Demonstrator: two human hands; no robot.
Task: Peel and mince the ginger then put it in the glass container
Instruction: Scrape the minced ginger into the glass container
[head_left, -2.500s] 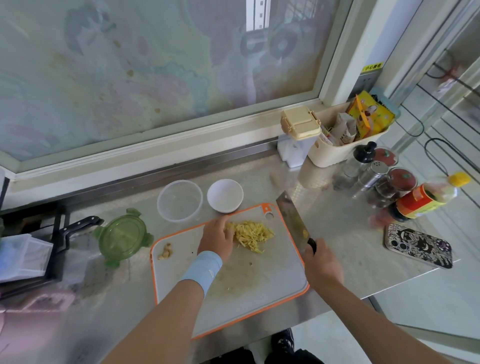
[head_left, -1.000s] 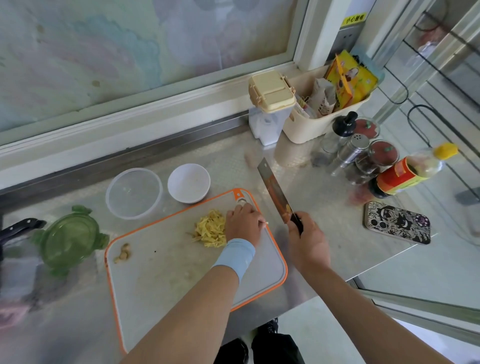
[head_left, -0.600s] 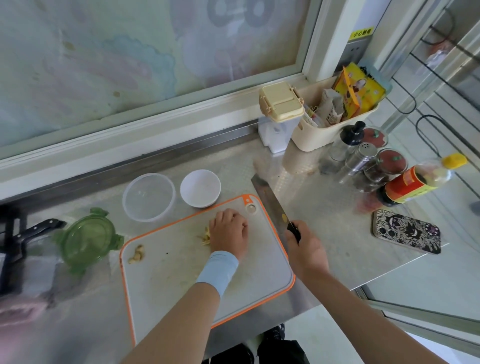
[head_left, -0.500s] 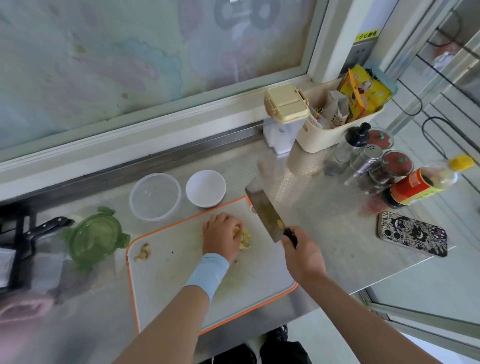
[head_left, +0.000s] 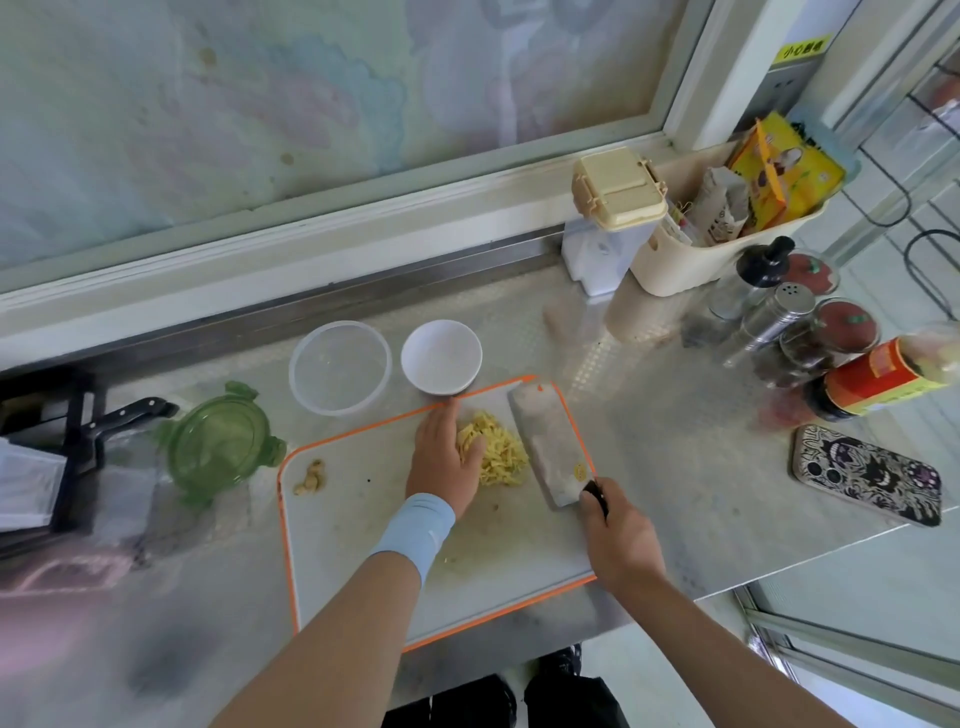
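The right grip (head_left: 621, 535) is clamped round the cleaver (head_left: 550, 447) handle, its blade just beside the shredded ginger (head_left: 501, 457) on the cutting board (head_left: 363, 545), while the left grip (head_left: 444, 460), flat and unclenched, banks the pile against it, probably gathering it for finer mincing.

Yellow ginger shreds (head_left: 500, 453) are heaped just right of the left hand (head_left: 444, 460), touched by its fingers. The round glass container (head_left: 340, 368) is stood open beyond that hand, slightly leftwards.

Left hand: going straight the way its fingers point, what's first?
Likely the white bowl, just past the far edge of the cutting board. The left hand points away from the person; the ginger lies to its right, off that line.
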